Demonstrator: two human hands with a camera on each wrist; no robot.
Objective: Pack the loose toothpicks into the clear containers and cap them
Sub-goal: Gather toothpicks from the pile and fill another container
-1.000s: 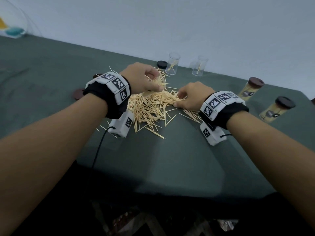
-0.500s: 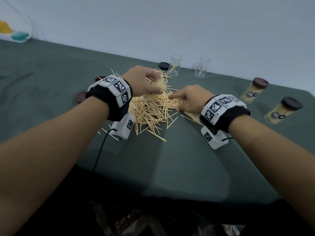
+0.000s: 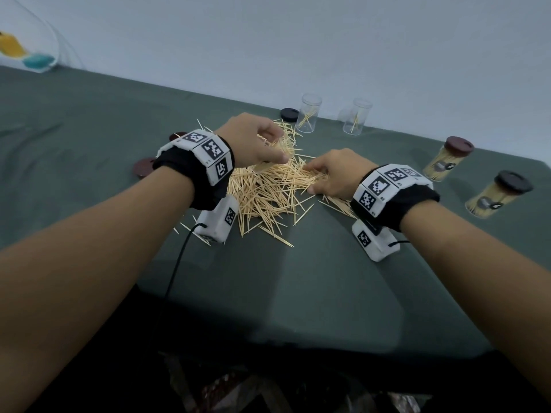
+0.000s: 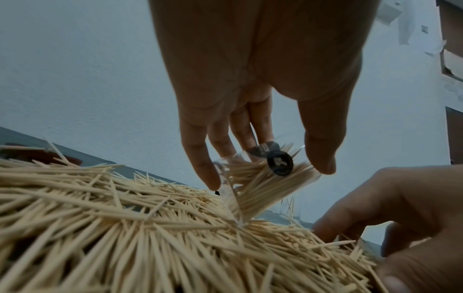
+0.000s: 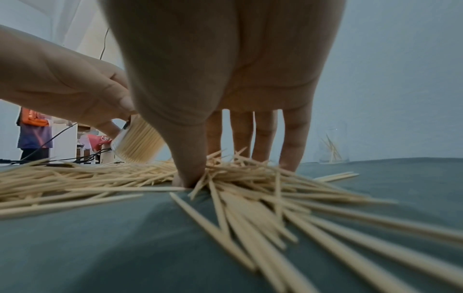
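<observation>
Wooden toothpicks (image 3: pixel 268 192) (piled) under right hand (image 3: pixel 334 174); left hand (image 3: pixel 250 141) grips container (image 4: pixel 260 178).

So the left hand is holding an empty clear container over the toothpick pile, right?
Not quite. The clear container that the left hand holds over the toothpick pile is not empty: it is packed with toothpicks. The left wrist view shows them through its wall, and the right wrist view shows the packed container too.
</observation>
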